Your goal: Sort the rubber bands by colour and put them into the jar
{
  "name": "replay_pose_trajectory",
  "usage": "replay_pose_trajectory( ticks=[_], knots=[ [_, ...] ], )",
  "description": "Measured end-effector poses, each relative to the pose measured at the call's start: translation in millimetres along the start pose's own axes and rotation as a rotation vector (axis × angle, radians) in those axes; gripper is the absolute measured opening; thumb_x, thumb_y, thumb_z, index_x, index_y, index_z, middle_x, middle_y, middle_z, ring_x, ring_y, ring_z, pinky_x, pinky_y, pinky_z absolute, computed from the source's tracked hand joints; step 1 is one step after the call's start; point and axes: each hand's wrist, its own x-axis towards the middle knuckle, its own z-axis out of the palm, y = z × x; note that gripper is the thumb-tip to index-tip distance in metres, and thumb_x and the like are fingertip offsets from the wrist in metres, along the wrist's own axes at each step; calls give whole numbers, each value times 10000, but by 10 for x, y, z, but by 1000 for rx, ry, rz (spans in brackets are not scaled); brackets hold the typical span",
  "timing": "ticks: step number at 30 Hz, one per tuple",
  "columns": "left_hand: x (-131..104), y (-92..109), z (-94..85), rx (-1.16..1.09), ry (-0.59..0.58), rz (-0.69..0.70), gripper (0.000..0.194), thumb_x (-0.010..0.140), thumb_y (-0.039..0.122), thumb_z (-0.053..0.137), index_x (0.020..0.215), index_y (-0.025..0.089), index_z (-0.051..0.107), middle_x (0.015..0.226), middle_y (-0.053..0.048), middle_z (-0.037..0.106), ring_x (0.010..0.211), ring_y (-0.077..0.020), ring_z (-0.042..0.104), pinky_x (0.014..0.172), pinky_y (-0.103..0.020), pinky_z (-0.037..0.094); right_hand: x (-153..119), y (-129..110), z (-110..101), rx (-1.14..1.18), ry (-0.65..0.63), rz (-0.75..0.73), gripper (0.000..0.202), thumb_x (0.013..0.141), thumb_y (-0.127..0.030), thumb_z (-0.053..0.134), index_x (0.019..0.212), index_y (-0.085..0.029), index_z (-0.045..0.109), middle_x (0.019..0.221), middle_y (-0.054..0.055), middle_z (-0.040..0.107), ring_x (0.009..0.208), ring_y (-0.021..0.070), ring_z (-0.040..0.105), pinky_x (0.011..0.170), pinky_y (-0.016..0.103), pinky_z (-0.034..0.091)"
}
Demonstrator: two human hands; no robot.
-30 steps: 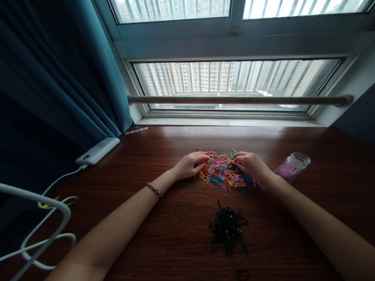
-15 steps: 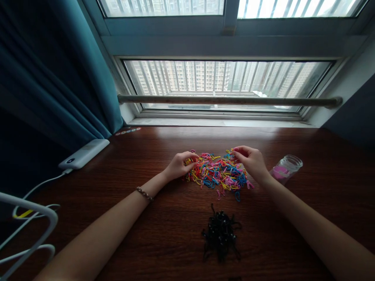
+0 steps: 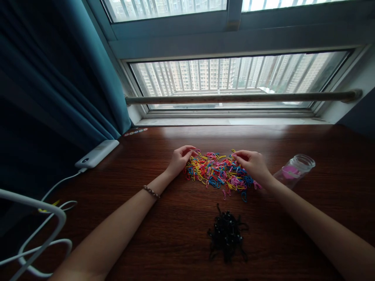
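A heap of small coloured elastic bands [image 3: 218, 171], in pink, red, yellow and blue, lies spread on the brown table. At its far left edge is my left hand [image 3: 181, 159], thumb and index finger drawn together beside a pink band. On the heap's right side my right hand [image 3: 250, 162] is closed in a pinch over blue and yellow bands. Whatever either pinch holds is too small to make out. Nearer to me sits a separate pile of black elastic bands [image 3: 227, 234].
A clear jar [image 3: 295, 168] with something pink inside lies tilted on its side beyond my right wrist. At the left, a white power bank [image 3: 98, 153] with a cable rests by the blue curtain [image 3: 96, 78]. A metal rail [image 3: 243, 97] crosses the window behind the table.
The view has turned slightly, so the scene sits further right. My left hand has shifted from over the heap to its far left edge. My right hand has moved slightly nearer, still pinched.
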Motion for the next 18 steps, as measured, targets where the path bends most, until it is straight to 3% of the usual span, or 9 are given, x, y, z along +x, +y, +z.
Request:
replay_pose_trajectory(
  ticks=[3,6,11,14,18],
  knots=[
    [0,-53,-6,211,1,-4,215,747,276,532,863,129,639,753,-54,669,632,-143,595,583,-248,468,5,50,43,-59,-39,-30,183,721,-253,550,803,-185,699,704,27,680,604,151,601,567,248,456],
    [1,-45,-57,356,-128,54,164,702,217,555,809,153,663,792,-34,656,677,-135,576,626,-240,454,7,88,84,-68,-57,-84,197,726,-200,523,827,-193,692,816,32,673,666,146,601,614,251,468],
    [16,3,-180,327,-338,114,155,696,184,560,808,157,662,834,-30,632,751,-132,571,679,-229,447,2,80,100,-72,-70,-133,195,736,-167,505,796,-197,688,851,33,658,696,144,594,632,249,465],
    [18,-1,-201,251,-340,64,145,703,218,584,800,137,655,776,-30,640,704,-124,573,646,-219,452,-2,65,96,-70,-60,-143,187,740,-170,505,789,-195,683,837,32,655,712,147,594,634,246,462],
    [6,12,-169,135,-247,-25,236,682,284,639,859,127,651,763,-37,658,630,-116,578,587,-218,465,-1,70,100,-76,-39,-127,182,752,-182,499,801,-185,674,818,34,654,675,144,592,607,246,459]
  ],
)
